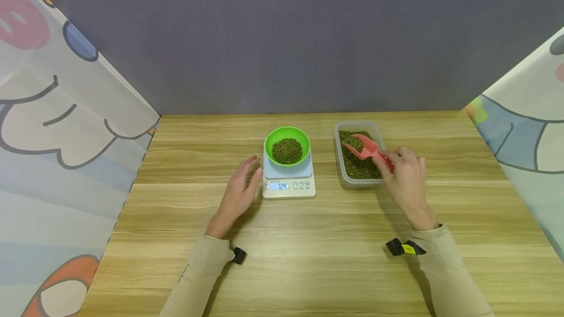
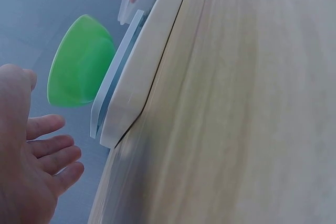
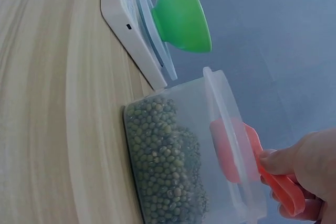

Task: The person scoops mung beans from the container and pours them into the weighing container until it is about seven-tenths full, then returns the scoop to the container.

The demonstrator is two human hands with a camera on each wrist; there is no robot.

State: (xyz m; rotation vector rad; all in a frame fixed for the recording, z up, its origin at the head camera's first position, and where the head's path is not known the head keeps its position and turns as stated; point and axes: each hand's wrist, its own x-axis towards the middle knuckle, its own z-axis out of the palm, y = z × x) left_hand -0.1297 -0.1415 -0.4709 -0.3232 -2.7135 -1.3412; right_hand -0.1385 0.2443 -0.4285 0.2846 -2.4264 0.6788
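My right hand [image 1: 406, 180] grips the handle of a pink scoop [image 1: 369, 147], thumb along it in the right wrist view. Mung beans fill the scoop's bowl, which is over a clear plastic tub [image 1: 352, 183] of green mung beans [image 3: 157, 161]. Left of the tub stands a white kitchen scale [image 1: 288, 192], its display reading about 72.4. On its plate sits a green bowl [image 1: 274, 136] with mung beans [image 1: 287, 151] in it. Beside the scale's left edge, my left hand [image 1: 238, 192] has its fingers loosely extended and holds nothing.
The scale and tub stand on a wood-grain table [image 1: 317, 258], with a gap between them. A grey panel [image 1: 282, 38] rises along the table's back edge. Printed cartoon sheets [image 1: 66, 111] hang at both sides. Each sleeve has a small black device [image 1: 395, 247] at the wrist.
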